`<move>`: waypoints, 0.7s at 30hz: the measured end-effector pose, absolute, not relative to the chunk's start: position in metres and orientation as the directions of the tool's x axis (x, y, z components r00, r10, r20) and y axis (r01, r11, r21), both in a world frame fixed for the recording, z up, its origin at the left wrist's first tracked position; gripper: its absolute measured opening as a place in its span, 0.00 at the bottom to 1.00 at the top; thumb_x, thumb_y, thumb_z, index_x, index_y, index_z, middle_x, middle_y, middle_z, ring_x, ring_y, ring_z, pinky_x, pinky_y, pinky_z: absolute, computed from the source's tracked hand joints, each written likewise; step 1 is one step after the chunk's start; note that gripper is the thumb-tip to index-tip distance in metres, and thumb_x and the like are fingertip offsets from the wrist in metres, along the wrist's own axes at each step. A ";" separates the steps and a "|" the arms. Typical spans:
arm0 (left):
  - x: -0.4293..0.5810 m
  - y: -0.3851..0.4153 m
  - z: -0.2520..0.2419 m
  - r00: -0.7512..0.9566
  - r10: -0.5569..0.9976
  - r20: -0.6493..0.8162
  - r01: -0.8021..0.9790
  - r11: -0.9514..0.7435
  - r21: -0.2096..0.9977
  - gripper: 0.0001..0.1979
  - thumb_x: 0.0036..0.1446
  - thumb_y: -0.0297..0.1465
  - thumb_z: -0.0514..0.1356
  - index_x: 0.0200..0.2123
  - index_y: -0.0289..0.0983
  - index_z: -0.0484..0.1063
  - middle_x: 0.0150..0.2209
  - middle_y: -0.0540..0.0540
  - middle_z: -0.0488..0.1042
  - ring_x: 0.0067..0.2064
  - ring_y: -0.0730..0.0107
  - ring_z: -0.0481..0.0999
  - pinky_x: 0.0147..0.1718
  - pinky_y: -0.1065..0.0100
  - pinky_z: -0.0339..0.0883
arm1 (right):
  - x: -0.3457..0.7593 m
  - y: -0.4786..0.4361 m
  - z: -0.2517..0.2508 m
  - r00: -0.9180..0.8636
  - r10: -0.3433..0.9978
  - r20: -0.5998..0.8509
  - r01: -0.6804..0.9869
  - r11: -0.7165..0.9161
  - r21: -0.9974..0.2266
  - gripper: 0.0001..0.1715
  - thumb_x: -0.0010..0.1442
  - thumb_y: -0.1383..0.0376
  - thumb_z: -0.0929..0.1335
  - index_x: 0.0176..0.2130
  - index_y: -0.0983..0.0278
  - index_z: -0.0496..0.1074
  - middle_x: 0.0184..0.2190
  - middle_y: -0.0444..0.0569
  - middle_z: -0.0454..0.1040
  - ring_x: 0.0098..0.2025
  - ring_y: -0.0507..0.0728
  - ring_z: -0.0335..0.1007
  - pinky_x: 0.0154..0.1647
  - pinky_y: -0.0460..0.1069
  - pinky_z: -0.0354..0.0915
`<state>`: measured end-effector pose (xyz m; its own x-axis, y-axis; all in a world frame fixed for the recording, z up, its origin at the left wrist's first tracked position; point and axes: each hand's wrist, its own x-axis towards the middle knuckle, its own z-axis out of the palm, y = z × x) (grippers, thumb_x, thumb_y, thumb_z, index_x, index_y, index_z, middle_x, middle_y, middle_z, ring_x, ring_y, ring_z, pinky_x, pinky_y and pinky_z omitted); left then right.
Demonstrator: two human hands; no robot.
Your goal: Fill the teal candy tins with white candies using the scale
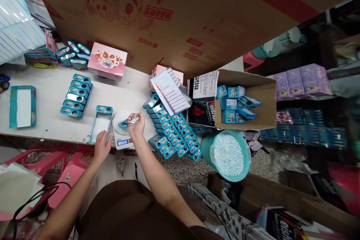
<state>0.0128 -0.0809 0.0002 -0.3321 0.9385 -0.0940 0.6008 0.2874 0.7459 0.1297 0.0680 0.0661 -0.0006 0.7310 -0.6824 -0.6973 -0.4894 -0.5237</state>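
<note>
My right hand (pixel 137 124) is cupped, palm up, around a small heap of white tablets (pixel 134 119). It is over the right side of a white digital scale (pixel 123 143), whose display is lit. Beside those fingers, a small blue box (pixel 123 124) lies on the scale's round pan. To the left, my left hand (pixel 102 143) rests with fingers stretched out at the near end of an open blue tray (pixel 101 124), holding nothing that I can see. One blue box (pixel 104 109) stands at that tray's far end.
Stacked blue boxes (pixel 174 135) stand right of the scale. Behind them is an open carton (pixel 247 78) with loose boxes. A teal bucket (pixel 206 150) of white tablets sits lower right. Pink boxes (pixel 108 60) and another blue tray (pixel 34 107) are on the table. A large cardboard carton (pixel 168 18) borders the back.
</note>
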 end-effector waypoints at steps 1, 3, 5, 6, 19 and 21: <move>0.013 -0.081 -0.001 -0.333 0.938 -0.097 0.594 0.289 0.751 0.15 0.59 0.38 0.51 0.45 0.38 0.68 0.45 0.40 0.70 0.52 0.58 0.66 0.53 0.56 0.60 | 0.127 0.067 0.064 0.013 0.741 -0.672 -0.683 -0.484 -0.547 0.19 0.59 0.59 0.59 0.20 0.62 0.58 0.18 0.40 0.62 0.20 0.47 0.59 0.19 0.42 0.56; 0.014 -0.082 -0.002 -0.344 0.933 -0.104 0.578 0.298 0.760 0.15 0.58 0.38 0.52 0.45 0.38 0.68 0.45 0.40 0.70 0.52 0.58 0.66 0.52 0.56 0.60 | 0.124 0.065 0.060 0.040 0.759 -0.650 -0.658 -0.470 -0.589 0.20 0.59 0.57 0.60 0.19 0.62 0.58 0.17 0.40 0.62 0.20 0.47 0.60 0.20 0.43 0.57; 0.015 -0.082 -0.002 -0.358 0.927 -0.107 0.559 0.305 0.771 0.15 0.58 0.38 0.52 0.45 0.38 0.68 0.44 0.40 0.70 0.51 0.58 0.67 0.52 0.56 0.60 | 0.121 0.062 0.058 0.085 0.773 -0.629 -0.631 -0.447 -0.634 0.21 0.58 0.56 0.60 0.19 0.62 0.58 0.17 0.41 0.63 0.21 0.48 0.61 0.21 0.43 0.59; 0.015 -0.082 -0.003 -0.363 0.926 -0.108 0.550 0.306 0.777 0.15 0.58 0.38 0.52 0.45 0.38 0.68 0.44 0.40 0.70 0.51 0.58 0.67 0.52 0.56 0.60 | 0.120 0.061 0.058 0.111 0.779 -0.617 -0.616 -0.433 -0.658 0.21 0.58 0.55 0.60 0.19 0.62 0.58 0.17 0.41 0.64 0.22 0.48 0.62 0.23 0.44 0.60; 0.021 -0.070 -0.003 -0.317 0.947 -0.055 0.564 0.235 0.792 0.14 0.59 0.35 0.53 0.46 0.38 0.67 0.44 0.41 0.70 0.51 0.60 0.67 0.51 0.56 0.62 | 0.111 0.059 0.059 0.259 0.770 -0.584 -0.487 -0.418 -0.767 0.29 0.59 0.52 0.58 0.14 0.63 0.61 0.11 0.42 0.63 0.19 0.50 0.64 0.25 0.46 0.62; 0.021 -0.070 -0.003 -0.313 0.948 -0.054 0.567 0.232 0.791 0.14 0.59 0.35 0.52 0.46 0.38 0.67 0.44 0.41 0.71 0.51 0.60 0.67 0.51 0.56 0.62 | 0.110 0.059 0.059 0.266 0.772 -0.578 -0.484 -0.411 -0.772 0.29 0.59 0.53 0.58 0.14 0.63 0.61 0.11 0.42 0.63 0.19 0.51 0.65 0.25 0.46 0.62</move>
<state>0.0210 -0.0696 -0.0029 -0.3130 0.9482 -0.0537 0.5667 0.2319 0.7906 0.1104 0.0587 0.0588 0.2658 0.7717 -0.5778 -0.4840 -0.4115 -0.7723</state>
